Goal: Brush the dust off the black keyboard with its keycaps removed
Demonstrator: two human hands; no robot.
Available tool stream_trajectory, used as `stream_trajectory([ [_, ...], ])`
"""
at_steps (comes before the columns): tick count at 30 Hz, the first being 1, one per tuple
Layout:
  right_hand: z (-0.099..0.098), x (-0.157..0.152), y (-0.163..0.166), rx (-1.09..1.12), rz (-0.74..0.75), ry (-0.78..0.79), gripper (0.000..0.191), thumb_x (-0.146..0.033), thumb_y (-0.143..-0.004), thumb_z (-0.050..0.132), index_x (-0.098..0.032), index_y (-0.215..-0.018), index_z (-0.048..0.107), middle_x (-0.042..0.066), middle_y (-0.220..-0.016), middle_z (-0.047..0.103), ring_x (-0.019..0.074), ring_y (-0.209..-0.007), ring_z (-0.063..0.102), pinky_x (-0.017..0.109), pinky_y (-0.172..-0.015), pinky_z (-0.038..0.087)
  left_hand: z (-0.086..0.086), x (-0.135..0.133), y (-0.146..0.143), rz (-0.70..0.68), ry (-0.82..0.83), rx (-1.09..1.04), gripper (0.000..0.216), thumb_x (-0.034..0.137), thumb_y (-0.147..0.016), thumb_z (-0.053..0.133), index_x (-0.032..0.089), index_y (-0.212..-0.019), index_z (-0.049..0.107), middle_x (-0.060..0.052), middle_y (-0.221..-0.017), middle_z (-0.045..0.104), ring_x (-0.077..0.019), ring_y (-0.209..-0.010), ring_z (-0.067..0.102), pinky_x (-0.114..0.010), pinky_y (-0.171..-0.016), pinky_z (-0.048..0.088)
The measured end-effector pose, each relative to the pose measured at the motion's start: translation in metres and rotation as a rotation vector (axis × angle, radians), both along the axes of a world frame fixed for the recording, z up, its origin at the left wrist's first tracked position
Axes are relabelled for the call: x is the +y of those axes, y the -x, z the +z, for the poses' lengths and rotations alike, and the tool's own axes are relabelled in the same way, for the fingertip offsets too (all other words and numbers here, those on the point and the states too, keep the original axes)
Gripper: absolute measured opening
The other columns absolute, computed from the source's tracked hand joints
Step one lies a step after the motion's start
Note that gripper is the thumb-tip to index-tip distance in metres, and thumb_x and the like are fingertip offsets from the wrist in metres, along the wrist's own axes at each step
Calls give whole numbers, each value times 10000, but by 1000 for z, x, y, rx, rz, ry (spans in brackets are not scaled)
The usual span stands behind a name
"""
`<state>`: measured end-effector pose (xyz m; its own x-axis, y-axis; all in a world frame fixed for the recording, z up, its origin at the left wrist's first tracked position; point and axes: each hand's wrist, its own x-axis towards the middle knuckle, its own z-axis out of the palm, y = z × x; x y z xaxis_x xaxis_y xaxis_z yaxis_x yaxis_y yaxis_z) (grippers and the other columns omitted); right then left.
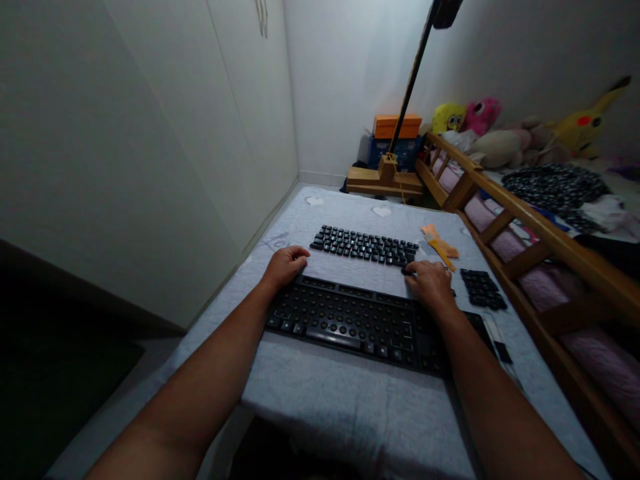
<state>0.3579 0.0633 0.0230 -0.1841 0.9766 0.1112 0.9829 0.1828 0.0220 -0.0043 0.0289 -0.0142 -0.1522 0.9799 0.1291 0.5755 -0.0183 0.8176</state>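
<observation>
A black keyboard with most keycaps off lies across the cloth-covered table, its round key mounts showing. Beyond it, loose black keycaps are laid out in rows. My left hand rests above the keyboard's top left corner, fingers curled and pressed together near the left end of the rows; what they hold, if anything, is hidden. My right hand is over the keyboard's upper right part, its fingertips closed on a dark keycap at the right end of the rows.
Another block of keycaps lies to the right. Behind my right hand are an orange cloth and a yellow-handled tool. A wooden bed rail borders the table's right, a white wardrobe its left. A lamp stand stands beyond.
</observation>
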Motion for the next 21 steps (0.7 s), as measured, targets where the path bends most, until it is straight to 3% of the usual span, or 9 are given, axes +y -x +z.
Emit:
stream_trajectory([
  [15,-1,4,4,36,-22,-38,164,-230,-865,609,-209,-960,741,120,-1032,734,323,-971,567,432,-800,396,1,1,-1,4,-6,-17,341,341,-717,571,153,-942,743,-46,-801,729,-203,-747,652,-311,-733,493],
  [21,4,1,2,124,1,-52,220,-215,-849,623,-174,-1045,715,127,-1041,733,323,-1003,590,447,-848,419,0,1,0,0,-2,-10,345,343,-710,565,157,-941,740,-42,-777,724,-200,-718,639,-308,-703,482],
])
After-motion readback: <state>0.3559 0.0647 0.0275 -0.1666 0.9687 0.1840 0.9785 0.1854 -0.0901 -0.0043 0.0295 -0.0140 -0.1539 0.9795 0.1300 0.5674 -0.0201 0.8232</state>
